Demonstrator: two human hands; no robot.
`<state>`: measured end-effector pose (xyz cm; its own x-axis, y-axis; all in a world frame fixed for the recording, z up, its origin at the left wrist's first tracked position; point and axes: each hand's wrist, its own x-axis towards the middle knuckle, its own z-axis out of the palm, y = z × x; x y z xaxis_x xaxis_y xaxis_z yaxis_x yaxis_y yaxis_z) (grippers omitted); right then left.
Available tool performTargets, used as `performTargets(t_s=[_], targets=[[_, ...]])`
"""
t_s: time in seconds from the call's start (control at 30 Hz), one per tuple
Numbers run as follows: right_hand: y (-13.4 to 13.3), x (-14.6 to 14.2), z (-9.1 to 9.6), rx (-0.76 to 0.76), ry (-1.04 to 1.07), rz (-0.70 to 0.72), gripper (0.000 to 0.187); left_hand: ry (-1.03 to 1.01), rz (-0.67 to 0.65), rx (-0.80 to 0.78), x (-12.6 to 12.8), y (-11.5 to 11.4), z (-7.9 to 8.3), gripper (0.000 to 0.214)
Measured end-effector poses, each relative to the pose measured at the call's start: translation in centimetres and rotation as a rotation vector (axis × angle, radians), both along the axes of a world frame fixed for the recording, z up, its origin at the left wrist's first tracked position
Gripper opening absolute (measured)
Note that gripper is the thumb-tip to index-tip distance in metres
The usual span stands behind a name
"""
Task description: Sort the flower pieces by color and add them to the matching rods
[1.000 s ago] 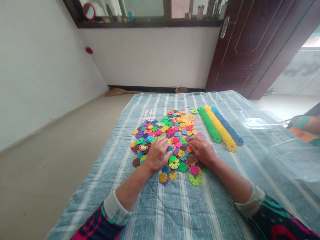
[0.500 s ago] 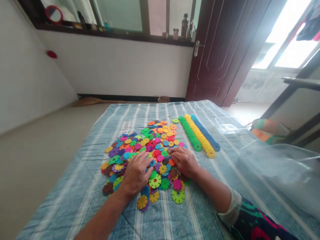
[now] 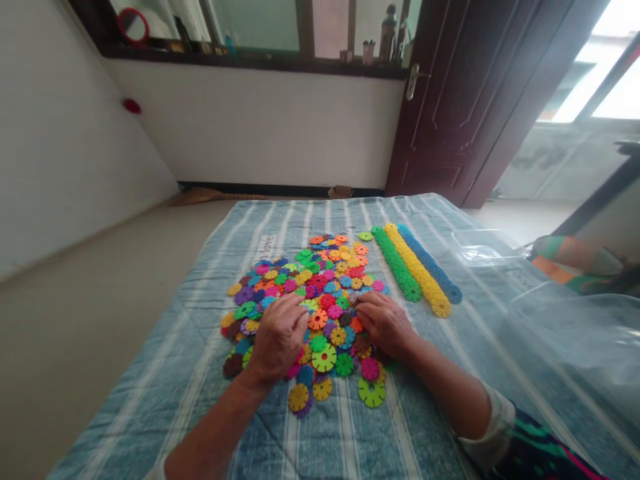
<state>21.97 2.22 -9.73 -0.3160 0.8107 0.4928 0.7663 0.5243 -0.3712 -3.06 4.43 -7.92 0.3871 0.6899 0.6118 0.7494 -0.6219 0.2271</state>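
A heap of notched plastic flower discs [image 3: 324, 358] in many colours lies spread over the striped cloth. My left hand [image 3: 281, 335] is over the left-centre of the heap, fingers curled and thumb drawn in towards the index finger. Anything between those fingertips is hidden. On the heap's right side rests my right hand [image 3: 384, 321], its fingers bent together at the discs; what they hold, if anything, I cannot make out. An orange disc [image 3: 317, 319] shows between the hands. Right of the heap lie a green row of discs [image 3: 396, 263], a yellow row [image 3: 417, 270] and a blue row [image 3: 431, 265].
A light green disc [image 3: 365, 236] lies alone by the green row's far end. Clear plastic containers [image 3: 487, 248] sit on the right of the striped cloth [image 3: 195, 373]. Beyond stand a white wall [image 3: 260, 127] and a dark red door [image 3: 445, 100].
The whole view has shifted, so things sit further right in the picture. My left thumb has closed towards the index finger, and an orange disc now shows beside it. My right hand stays on the heap.
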Motion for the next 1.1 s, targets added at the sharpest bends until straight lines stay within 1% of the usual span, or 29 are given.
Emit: performTargets(t_s=[0.1,0.2,0.33,0.43,0.53,0.63,0.7,0.77,0.83,0.9,0.97,1.03,1.07,1.1], targets=[[-0.2,-0.1,-0.2,0.01,0.028,0.041,0.025,-0.011,0.077,-0.02,-0.4,0.2,0.4,0.023],[-0.6,-0.5,-0.4,0.017,0.048,0.082,0.027,-0.008,0.157,-0.039,-0.7,0.4,0.4,0.02],[-1.1,-1.1,-0.3,0.05,0.073,0.114,0.025,0.009,0.244,0.0,-1.2,0.9,0.0,0.016],[-0.9,-1.4,0.2,0.072,0.095,0.11,0.024,0.008,0.274,0.028,-2.1,1.4,0.3,0.017],[0.5,-1.7,0.9,0.048,0.033,0.071,0.02,-0.02,0.303,0.024,-3.7,2.4,0.6,0.016],[2.8,-2.5,1.6,-0.021,-0.086,-0.009,0.013,-0.064,0.38,0.002,-5.9,3.4,0.5,0.016],[4.2,-3.5,2.0,-0.072,-0.143,-0.078,0.016,-0.101,0.438,-0.016,-7.1,3.9,0.1,0.017],[4.9,-4.7,2.4,-0.107,-0.173,-0.099,0.02,-0.141,0.478,-0.042,-8.1,4.3,-0.4,0.02],[4.7,-5.9,2.5,-0.119,-0.193,-0.047,0.022,-0.182,0.505,-0.075,-8.6,4.5,-1.0,0.022],[3.8,-7.0,2.6,-0.117,-0.213,0.054,0.022,-0.221,0.526,-0.1,-8.7,4.7,-1.5,0.022],[2.9,-7.6,2.7,-0.107,-0.226,0.168,0.021,-0.251,0.539,-0.115,-8.7,4.9,-1.9,0.022],[2.5,-7.7,3.0,-0.103,-0.225,0.258,0.022,-0.271,0.538,-0.125,-8.6,5.1,-2.2,0.021],[2.8,-7.5,3.2,-0.104,-0.221,0.272,0.025,-0.278,0.536,-0.129,-8.6,5.2,-2.3,0.021],[3.3,-7.2,3.4,-0.104,-0.216,0.254,0.027,-0.281,0.534,-0.134,-8.6,5.2,-2.4,0.022]])
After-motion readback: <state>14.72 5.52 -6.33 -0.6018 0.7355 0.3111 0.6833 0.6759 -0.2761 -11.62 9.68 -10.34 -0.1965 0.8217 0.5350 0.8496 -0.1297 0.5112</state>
